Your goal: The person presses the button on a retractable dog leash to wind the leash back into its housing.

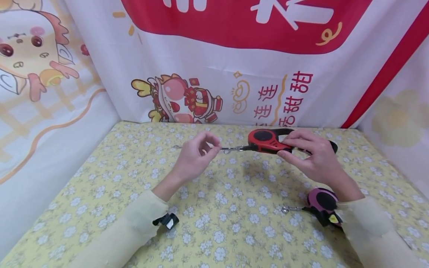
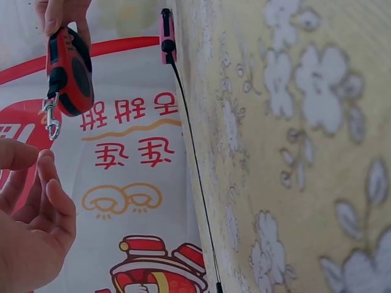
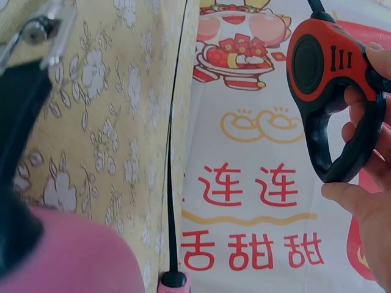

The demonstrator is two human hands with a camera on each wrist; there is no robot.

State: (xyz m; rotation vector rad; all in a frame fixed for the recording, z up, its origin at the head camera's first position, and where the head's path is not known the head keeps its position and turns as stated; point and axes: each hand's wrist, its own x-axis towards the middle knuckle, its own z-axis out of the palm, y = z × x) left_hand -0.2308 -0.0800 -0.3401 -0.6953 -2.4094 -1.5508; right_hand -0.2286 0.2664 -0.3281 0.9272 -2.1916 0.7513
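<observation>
In the head view, just above the middle of the frame, a person's right hand [image 1: 310,154] holds a red and black retractable leash [image 1: 268,140] above a counter [image 1: 234,223] covered in yellow cloth with white flowers, its fingers curled round the handle. A metal clip [image 1: 231,149] sticks out of the leash toward the left. The left hand [image 1: 197,154], left of centre, has its fingers bent with thumb and fingertips together beside the clip; whether they pinch it, I cannot tell. At lower right, a pink and black leash [image 1: 321,203] lies on the counter beside the right sleeve [image 1: 372,230]. A printed red and white banner [image 1: 214,59] fills the top of the frame.
</observation>
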